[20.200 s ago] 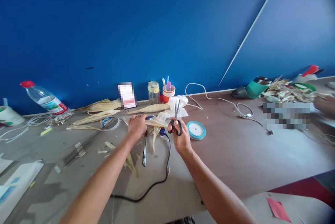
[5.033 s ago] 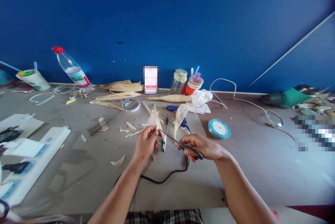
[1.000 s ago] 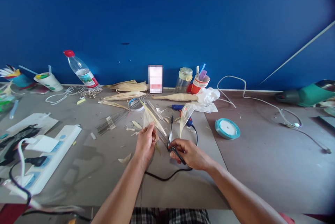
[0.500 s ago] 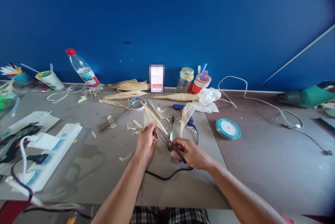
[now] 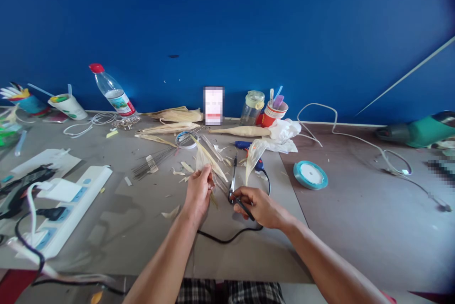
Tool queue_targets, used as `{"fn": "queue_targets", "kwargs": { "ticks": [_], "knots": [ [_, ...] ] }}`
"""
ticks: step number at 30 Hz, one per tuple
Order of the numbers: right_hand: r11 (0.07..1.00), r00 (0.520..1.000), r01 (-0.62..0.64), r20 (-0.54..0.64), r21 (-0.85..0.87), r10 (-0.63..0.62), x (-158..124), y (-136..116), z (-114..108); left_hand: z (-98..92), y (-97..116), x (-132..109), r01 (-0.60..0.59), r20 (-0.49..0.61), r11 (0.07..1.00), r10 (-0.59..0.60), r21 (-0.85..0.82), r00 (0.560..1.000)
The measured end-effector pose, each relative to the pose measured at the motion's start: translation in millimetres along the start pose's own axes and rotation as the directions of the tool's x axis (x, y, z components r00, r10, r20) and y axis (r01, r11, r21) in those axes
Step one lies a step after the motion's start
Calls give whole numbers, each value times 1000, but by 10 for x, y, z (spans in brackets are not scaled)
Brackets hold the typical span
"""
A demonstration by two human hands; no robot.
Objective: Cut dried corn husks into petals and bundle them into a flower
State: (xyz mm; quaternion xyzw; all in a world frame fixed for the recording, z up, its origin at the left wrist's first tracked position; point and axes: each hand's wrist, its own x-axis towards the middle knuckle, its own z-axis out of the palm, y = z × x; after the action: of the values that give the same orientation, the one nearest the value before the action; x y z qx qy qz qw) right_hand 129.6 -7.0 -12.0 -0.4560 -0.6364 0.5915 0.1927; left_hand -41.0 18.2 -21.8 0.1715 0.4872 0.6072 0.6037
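Observation:
My left hand (image 5: 200, 189) is closed, pinching a pale, dry corn husk piece (image 5: 204, 156) that fans upward above the fingers. A narrow end of husk sticks out below. To the right, my right hand (image 5: 254, 207) is closed around a black-handled tool (image 5: 245, 209); its working end is too unclear to name. Just beyond those fingers lies a slim pen-like stick (image 5: 232, 174) with a dark tip. Another curved husk piece (image 5: 253, 155) stands near the blue glue gun (image 5: 243, 145), partly covering it. Husk scraps (image 5: 187, 167) are scattered beyond my left hand.
A white power strip (image 5: 76, 214) with plugs is at left. Thin wires (image 5: 151, 162), a tape ring (image 5: 186, 139) and more husks (image 5: 174, 114) lie ahead. A tilted bottle (image 5: 115, 95), glass jar (image 5: 252, 107), red cup (image 5: 272, 114) and ribbon spool (image 5: 310, 174) stand around. A black cord (image 5: 231, 240) runs in front.
My right hand has shifted very slightly to the right with the black-handled tool. My left hand and its husk piece stay nearly still.

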Motion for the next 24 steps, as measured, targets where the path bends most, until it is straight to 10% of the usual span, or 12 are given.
{"fn": "queue_targets", "kwargs": {
  "ticks": [8, 12, 18, 24],
  "knots": [
    [998, 990, -54, 127, -10, 55, -38, -26, -168, -5, 45, -4, -35, -14, 999, 35, 39, 999],
    [976, 972, 70, 207, 206, -113, -81, -63, -401, 1, 70, -23, -56, -37, 993, 60, 100, 998],
    [881, 954, 267, -237, 390, -184, 10, 0, -427, 0, 11, -92, -74, 197, 958, 18, 278, 980],
    [836, 923, 273, -376, 477, -86, 116, -27, -257, 63, -42, -239, -162, 501, 868, -111, 470, 858]
  ]
}}
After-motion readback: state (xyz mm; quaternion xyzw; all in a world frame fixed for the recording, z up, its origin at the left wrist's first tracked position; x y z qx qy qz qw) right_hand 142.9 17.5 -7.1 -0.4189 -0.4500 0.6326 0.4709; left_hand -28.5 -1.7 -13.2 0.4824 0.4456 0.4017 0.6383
